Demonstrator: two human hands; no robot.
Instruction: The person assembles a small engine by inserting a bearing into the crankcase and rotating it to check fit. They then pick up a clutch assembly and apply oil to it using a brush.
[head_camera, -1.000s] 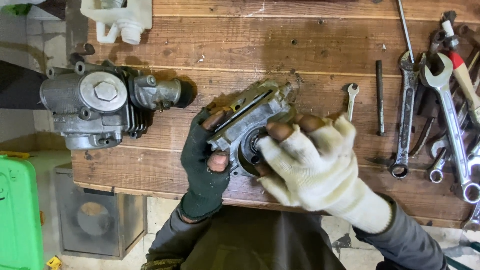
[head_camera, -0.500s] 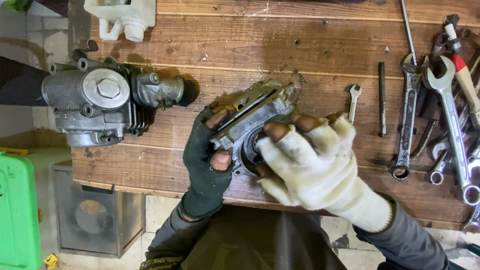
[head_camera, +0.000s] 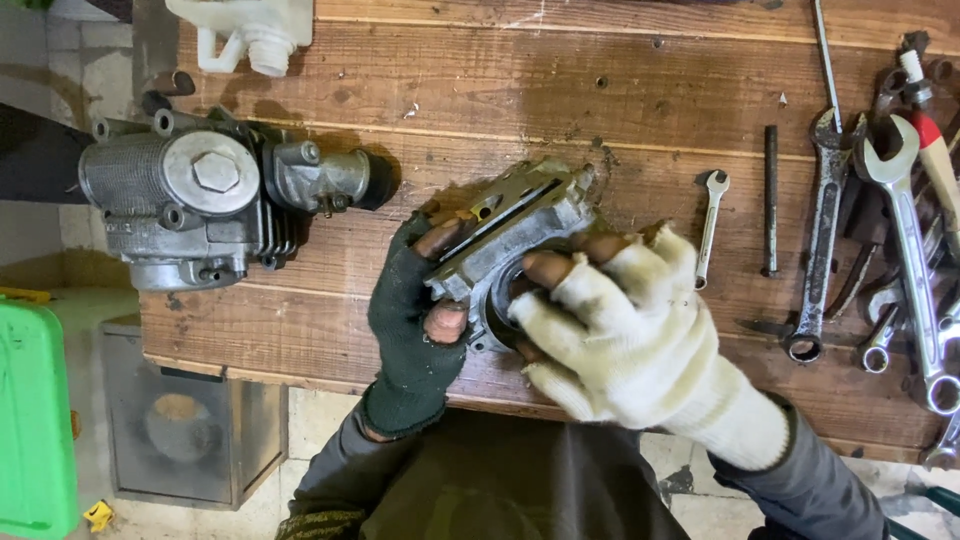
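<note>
Both my hands hold a grey metal engine cover with a round opening, just above the front edge of the wooden workbench. My left hand, in a dark green fingerless glove, grips its left side with the thumb on the face. My right hand, in a cream fingerless glove, wraps over its right side, with a bare fingertip resting at the round opening. The cover's lower right part is hidden under my right hand.
A grey engine block lies on the bench's left end. A white plastic part sits at the top left. A small spanner, a rod and several large wrenches lie to the right. A green container stands below left.
The hands and the cover have barely shifted. The view has drifted slightly.
</note>
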